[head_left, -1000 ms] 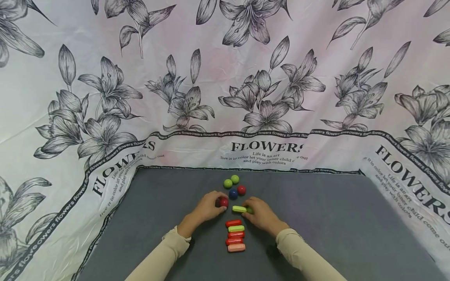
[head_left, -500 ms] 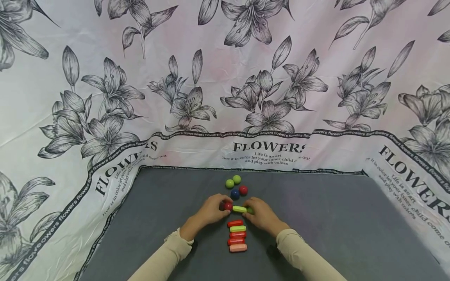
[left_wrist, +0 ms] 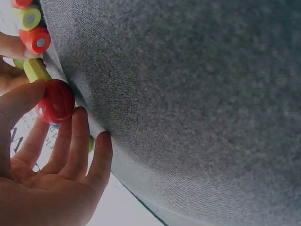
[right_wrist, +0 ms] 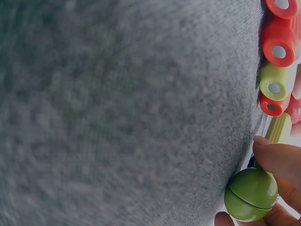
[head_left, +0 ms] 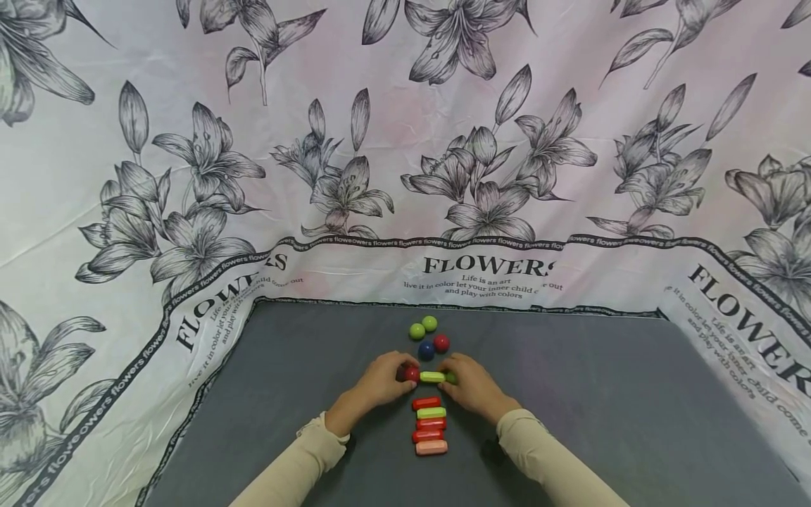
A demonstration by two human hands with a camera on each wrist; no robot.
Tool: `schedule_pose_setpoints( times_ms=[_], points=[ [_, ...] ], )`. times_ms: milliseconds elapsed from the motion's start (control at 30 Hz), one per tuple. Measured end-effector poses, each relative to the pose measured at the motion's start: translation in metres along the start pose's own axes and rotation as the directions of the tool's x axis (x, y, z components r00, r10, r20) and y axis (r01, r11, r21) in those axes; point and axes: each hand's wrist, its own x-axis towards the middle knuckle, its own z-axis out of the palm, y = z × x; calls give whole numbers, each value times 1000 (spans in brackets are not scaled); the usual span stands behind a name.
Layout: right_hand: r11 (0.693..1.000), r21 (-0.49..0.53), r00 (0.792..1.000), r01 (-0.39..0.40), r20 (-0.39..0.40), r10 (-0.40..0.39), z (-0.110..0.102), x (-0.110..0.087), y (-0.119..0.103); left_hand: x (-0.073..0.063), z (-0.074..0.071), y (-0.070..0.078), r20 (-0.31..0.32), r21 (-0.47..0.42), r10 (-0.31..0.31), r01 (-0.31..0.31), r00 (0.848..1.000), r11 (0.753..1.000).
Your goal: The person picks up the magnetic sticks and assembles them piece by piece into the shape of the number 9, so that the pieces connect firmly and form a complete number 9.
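Observation:
In the head view my left hand (head_left: pixel 375 384) holds a glossy red ball (head_left: pixel 412 374) between thumb and fingers. The ball meets the left end of a yellow-green magnetic rod (head_left: pixel 433 377). At the rod's other end is a green ball (right_wrist: pixel 251 194), which my right hand (head_left: pixel 475 389) grips with thumb and fingers; those fingers partly hide it in the head view. From the left wrist, the red ball (left_wrist: pixel 57 101) appears against the rod (left_wrist: pixel 36 69), the thumb pressing on its near side. Both hands stay low over the grey tabletop (head_left: pixel 570 408).
Nearer the person lies a stack of several rods: red (head_left: pixel 426 403), yellow-green (head_left: pixel 431 413) and pink (head_left: pixel 431 448). Beyond the hands sit a blue ball (head_left: pixel 426 351), a red ball (head_left: pixel 441 343) and two green balls (head_left: pixel 417 332). Flowered cloth (head_left: pixel 342 274) borders the table's back and sides.
My left hand has moved right with the red ball, closing the gap to the rod's left end. My right hand has stayed nearly in place with the green ball and rod.

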Motion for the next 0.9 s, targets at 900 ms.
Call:
schedule_pose_setpoints(
  times_ms=[900],
  points=[
    [1000,-23,1000,-2,-7,2,1,2,0,-16,-6,6,-160,-18,64,-67,985,998]
  ],
)
